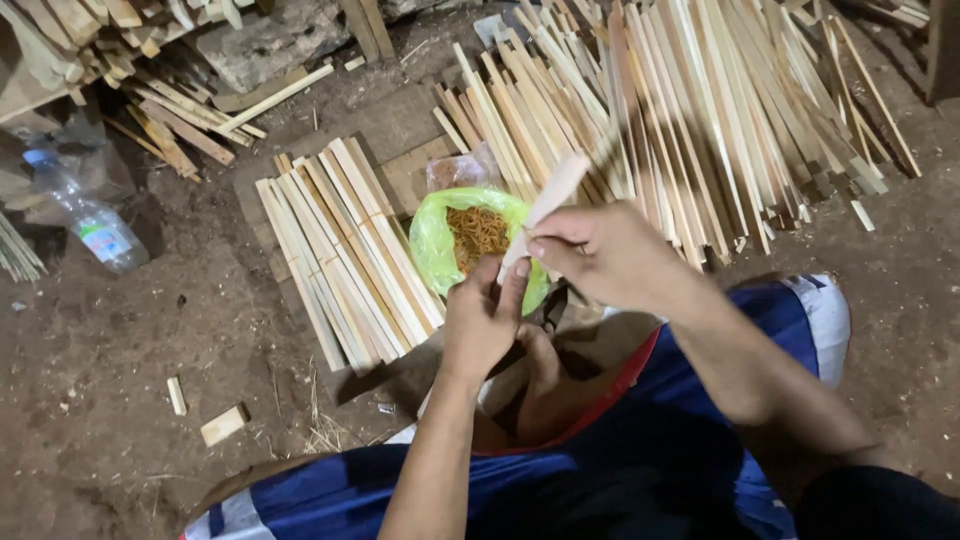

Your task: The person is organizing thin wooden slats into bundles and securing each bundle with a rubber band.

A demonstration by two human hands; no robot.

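My left hand and my right hand meet over my lap, both gripping a thin pale wooden slat that points up and away from me. The left fingers pinch its lower end; the right hand holds it just above. Directly behind the hands lies an open green plastic bag filled with orange rubber bands. My knees in blue and white shorts fill the bottom of the view.
A flat bundle of cut wooden slats lies left of the bag. A large fan of long slats spreads at the upper right. A clear plastic bottle lies at the left on the dirt floor. Scrap wood piles top left.
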